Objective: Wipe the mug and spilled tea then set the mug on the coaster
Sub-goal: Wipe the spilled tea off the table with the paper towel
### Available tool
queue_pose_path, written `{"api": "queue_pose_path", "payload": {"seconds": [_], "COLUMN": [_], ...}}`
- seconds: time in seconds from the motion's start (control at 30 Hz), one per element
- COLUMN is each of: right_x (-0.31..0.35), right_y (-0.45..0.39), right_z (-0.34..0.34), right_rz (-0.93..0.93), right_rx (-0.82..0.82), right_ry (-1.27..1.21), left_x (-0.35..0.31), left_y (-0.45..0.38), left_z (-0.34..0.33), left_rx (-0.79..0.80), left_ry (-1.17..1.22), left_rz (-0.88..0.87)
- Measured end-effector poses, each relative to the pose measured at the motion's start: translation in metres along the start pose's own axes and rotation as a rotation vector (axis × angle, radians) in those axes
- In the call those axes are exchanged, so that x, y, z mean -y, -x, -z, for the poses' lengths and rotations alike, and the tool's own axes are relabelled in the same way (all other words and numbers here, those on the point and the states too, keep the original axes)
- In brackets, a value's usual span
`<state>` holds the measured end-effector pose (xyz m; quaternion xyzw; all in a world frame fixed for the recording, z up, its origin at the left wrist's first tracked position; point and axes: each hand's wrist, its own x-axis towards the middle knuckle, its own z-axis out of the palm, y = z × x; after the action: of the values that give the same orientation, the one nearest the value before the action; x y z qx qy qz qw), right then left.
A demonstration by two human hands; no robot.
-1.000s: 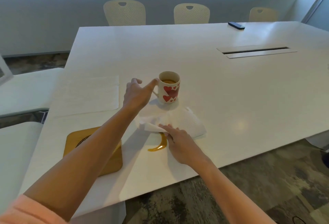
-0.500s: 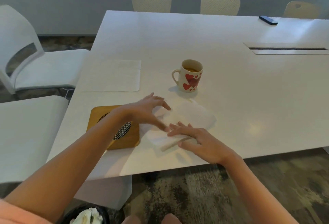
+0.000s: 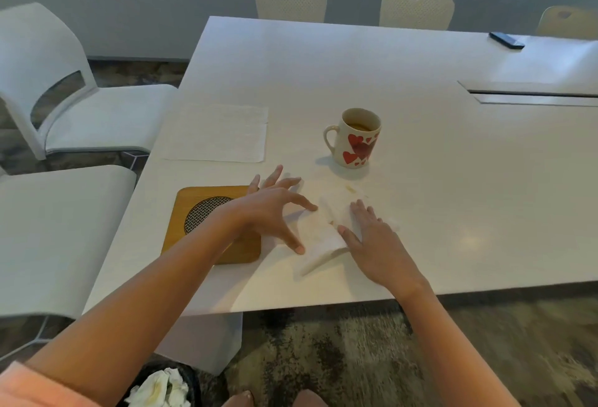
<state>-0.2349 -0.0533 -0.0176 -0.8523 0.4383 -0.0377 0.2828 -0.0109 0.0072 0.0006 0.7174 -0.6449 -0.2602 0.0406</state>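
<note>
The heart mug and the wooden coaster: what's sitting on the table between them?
In the head view, the left hand and the edge of the paper towel lie between the mug and coaster.

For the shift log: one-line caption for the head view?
Both hands, left hand and right hand, press a paper towel on the table; heart mug off the coaster.

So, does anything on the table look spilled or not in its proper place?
Yes. The mug stands on the bare table, not on the coaster. A small yellowish tea stain shows by the napkin that both hands press.
</note>
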Motion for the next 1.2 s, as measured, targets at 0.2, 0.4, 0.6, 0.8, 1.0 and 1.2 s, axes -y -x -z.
{"api": "queue_pose_path", "payload": {"seconds": [0.2,0.4,0.6,0.8,1.0,1.2], "right_x": [0.028,0.036,0.04,0.045,0.047,0.042], "right_y": [0.009,0.006,0.009,0.011,0.014,0.011], "right_z": [-0.004,-0.001,-0.004,-0.016,-0.024,-0.019], "right_rz": [0.027,-0.005,-0.001,0.078,0.175,0.243], "right_rx": [0.001,-0.019,-0.081,-0.135,-0.137,-0.188], "right_ry": [-0.089,-0.007,0.018,0.009,0.048,0.175], "left_x": [-0.015,-0.026,-0.025,-0.012,-0.005,-0.01], "left_y": [-0.002,-0.007,-0.008,-0.003,-0.003,0.003], "left_z": [-0.007,-0.012,-0.007,0.02,0.021,0.029], "left_rx": [-0.06,-0.111,-0.072,-0.091,0.001,0.087], "left_ry": [-0.01,-0.029,-0.05,-0.057,-0.118,-0.156], "left_rz": [0.016,0.009,-0.013,0.059,0.171,0.202]}}
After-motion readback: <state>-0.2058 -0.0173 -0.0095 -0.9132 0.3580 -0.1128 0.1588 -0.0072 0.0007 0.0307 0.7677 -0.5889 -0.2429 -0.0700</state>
